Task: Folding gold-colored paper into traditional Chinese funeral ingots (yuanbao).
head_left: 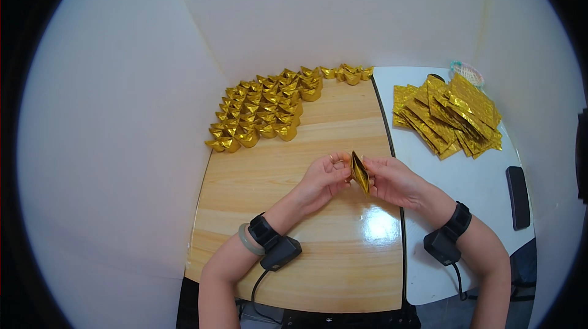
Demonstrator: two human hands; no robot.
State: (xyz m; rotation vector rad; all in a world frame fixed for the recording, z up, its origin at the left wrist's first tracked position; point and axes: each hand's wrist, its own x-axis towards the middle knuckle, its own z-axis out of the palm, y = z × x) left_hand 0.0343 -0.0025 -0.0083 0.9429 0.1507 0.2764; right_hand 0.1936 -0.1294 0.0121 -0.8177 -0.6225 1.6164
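Note:
Between my hands, above the wooden tabletop [343, 255], is a gold foil paper ingot [360, 173], partly folded with a narrow opening along its length. My left hand [327, 177] pinches it from the left, thumb and fingers closed on its side. From the right, my right hand [392, 181] grips its other side the same way. Some fingertips are hidden behind the foil. Many finished gold paper ingots [260, 108] stand in close rows at the far left, and a small group of them [350, 74] sits at the back edge.
On the white table [422, 231] at the right lies a loose pile of flat gold foil pieces [450, 114]. A pastel woven basket [468, 73] is behind it. A dark oblong object [518, 198] lies near the right edge. Cabled black devices [282, 252] are strapped to both my wrists.

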